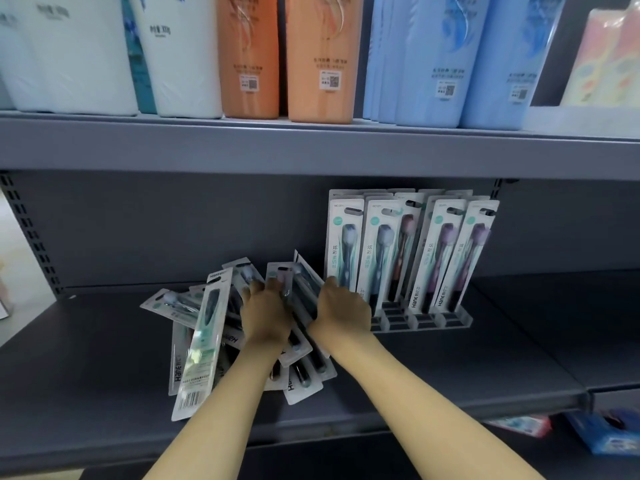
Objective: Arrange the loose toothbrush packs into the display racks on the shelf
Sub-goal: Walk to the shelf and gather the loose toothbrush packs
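Both hands are gripping a few loose clear-and-white carded toothbrush packs (298, 289), the left hand (265, 315) and right hand (341, 308) clenching them upright, long axis tilting left. The clear plastic slotted display rack (422, 318) is sitting just right of the right hand, nearer it.

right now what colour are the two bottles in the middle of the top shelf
Orange bottles, head view.

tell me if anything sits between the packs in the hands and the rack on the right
Nothing visible does. Both hands, left and right, hold toothbrush packs right beside the clear rack. The rack's back rows already hold upright packs; the front slots look open.
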The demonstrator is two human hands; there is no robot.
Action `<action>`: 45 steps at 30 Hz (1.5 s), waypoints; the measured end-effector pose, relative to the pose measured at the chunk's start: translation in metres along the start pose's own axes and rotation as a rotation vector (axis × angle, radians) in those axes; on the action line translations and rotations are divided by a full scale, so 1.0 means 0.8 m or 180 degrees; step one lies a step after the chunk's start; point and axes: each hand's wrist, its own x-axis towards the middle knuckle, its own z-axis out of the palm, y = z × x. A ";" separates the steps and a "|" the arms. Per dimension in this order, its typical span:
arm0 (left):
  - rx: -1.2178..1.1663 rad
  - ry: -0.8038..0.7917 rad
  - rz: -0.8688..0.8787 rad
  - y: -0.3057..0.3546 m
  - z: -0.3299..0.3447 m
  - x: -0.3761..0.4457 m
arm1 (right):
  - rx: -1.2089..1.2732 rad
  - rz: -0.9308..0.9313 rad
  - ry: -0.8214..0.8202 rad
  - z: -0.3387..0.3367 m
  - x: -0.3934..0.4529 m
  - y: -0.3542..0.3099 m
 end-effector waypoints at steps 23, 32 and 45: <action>-0.1389 -0.0113 -0.0479 0.008 -0.018 -0.013 | 0.0031 -0.0354 0.0854 0.008 -0.004 -0.017; -0.4652 -0.1952 -0.1045 0.038 -0.078 -0.015 | 0.3168 -0.0233 -0.0291 0.003 -0.003 0.011; -0.3617 -0.1247 -0.1664 -0.017 -0.108 0.003 | 0.1949 0.0199 -0.0625 0.060 0.017 -0.001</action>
